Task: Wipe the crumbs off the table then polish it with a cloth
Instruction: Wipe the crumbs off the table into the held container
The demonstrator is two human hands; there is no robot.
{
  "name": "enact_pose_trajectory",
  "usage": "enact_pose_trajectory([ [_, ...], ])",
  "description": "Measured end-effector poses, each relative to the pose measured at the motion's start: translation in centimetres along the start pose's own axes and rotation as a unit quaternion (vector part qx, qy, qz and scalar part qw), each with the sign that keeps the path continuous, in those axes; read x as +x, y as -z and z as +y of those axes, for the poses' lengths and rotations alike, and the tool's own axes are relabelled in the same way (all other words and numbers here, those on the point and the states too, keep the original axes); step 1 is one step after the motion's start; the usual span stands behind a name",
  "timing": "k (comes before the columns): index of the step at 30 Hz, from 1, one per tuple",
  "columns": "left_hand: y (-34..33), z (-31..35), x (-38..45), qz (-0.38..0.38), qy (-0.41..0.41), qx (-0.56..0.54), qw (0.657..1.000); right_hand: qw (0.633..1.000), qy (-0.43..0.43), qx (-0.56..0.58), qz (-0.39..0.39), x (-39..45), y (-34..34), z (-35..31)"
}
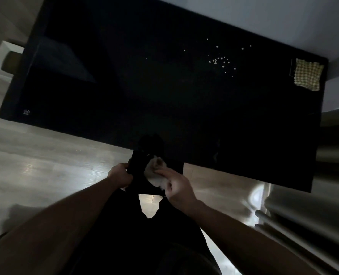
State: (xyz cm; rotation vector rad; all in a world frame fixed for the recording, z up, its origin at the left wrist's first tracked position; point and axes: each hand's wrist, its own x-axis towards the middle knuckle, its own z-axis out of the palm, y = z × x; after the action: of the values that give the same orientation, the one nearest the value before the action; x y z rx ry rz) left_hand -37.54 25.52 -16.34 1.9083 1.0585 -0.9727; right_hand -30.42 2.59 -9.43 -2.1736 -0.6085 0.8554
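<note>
The black table fills the upper view. Pale crumbs lie scattered on its far right part. A yellow checked cloth rests folded on the far right corner. In front of the table's near edge, my left hand grips the left side of a dark flat object, too dark to identify. My right hand presses a crumpled white cloth against it. Both hands are well short of the crumbs.
A white bin stands on the floor past the table's left end. A stainless steel appliance with a bar handle rises close on the right. Light wood floor lies between me and the table.
</note>
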Motion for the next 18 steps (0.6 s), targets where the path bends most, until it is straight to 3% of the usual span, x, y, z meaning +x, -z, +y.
enact_pose_trajectory([
  [3,0.4,0.0,0.2,-0.011,-0.010,0.019,1.000,0.998,-0.040,0.049,0.027,-0.7,0.2,-0.7],
  [10,1.2,0.2,0.7,-0.020,-0.035,0.042,0.998,0.977,-0.063,0.088,0.184,3.8,4.1,-1.6],
  [18,2.3,-0.3,1.5,-0.022,-0.037,0.034,0.998,0.930,-0.141,0.152,0.305,9.2,10.1,-1.9],
])
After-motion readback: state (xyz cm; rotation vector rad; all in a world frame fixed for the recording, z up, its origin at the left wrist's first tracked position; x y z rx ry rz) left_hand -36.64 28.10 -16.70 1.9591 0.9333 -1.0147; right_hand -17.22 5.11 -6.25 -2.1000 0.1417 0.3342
